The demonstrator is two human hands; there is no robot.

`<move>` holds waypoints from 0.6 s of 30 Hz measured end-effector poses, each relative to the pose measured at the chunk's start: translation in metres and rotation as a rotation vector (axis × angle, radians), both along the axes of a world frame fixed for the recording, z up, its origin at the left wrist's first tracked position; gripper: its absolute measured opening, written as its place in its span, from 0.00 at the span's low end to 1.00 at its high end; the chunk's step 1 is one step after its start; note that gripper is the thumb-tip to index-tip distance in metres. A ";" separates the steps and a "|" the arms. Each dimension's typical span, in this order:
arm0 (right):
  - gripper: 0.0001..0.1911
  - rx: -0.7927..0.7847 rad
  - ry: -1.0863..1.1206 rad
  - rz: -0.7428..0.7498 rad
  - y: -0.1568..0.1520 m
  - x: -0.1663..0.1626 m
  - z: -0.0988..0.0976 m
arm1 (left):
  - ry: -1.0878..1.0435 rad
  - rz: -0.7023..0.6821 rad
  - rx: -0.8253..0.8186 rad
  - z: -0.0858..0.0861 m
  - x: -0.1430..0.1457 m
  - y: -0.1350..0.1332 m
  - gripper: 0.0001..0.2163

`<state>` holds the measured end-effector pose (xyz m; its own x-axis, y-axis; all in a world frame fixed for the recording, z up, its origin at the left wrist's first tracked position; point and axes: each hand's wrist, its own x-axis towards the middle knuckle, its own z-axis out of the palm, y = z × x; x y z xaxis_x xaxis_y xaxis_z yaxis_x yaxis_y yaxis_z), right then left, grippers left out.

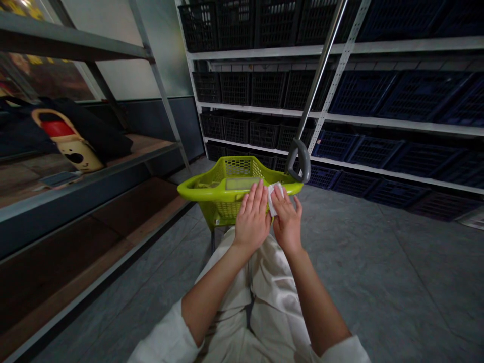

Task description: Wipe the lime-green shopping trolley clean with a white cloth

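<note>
Fingers (257, 197) together, left hand (252, 224) meets the crosswise shopping-cart handle (223, 194); right hand (288, 222) (little finger (298, 204) splayed) holds tissue (271, 201) against it.

A tall white metal rack (338, 80) stands across the back, its perforated upright dividing tiers of black crates (268, 91) from tiers of dark blue crates (419, 96). In front of the rack spreads a grey floor (378, 272), faintly mottled, with thin joint lines. Left of the rack is a metal-framed shelf unit (124, 222) with brown boards. Between unit and rack, the wall (187, 121) runs dark blue-grey below and pale above. Farther left of the rack, behind the unit, a framed panel (56, 80) bears yellow marks; whether window or picture, I cannot tell. Light is dim around the rack's lower tiers.
</note>
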<state>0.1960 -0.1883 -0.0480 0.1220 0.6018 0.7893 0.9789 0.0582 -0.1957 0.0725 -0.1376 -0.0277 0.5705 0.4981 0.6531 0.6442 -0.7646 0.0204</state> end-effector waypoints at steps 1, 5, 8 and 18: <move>0.41 -0.011 -0.020 0.015 -0.002 0.001 0.000 | 0.002 0.000 0.000 0.000 0.000 0.000 0.31; 0.43 0.035 0.054 -0.087 -0.005 0.022 -0.004 | 0.008 -0.001 0.008 0.002 -0.002 -0.001 0.30; 0.42 0.097 0.149 -0.211 -0.002 0.028 -0.007 | 0.005 -0.009 0.005 0.002 -0.001 -0.001 0.30; 0.43 -0.004 0.017 -0.041 -0.006 0.010 -0.001 | -0.005 -0.010 -0.005 0.002 -0.002 0.000 0.30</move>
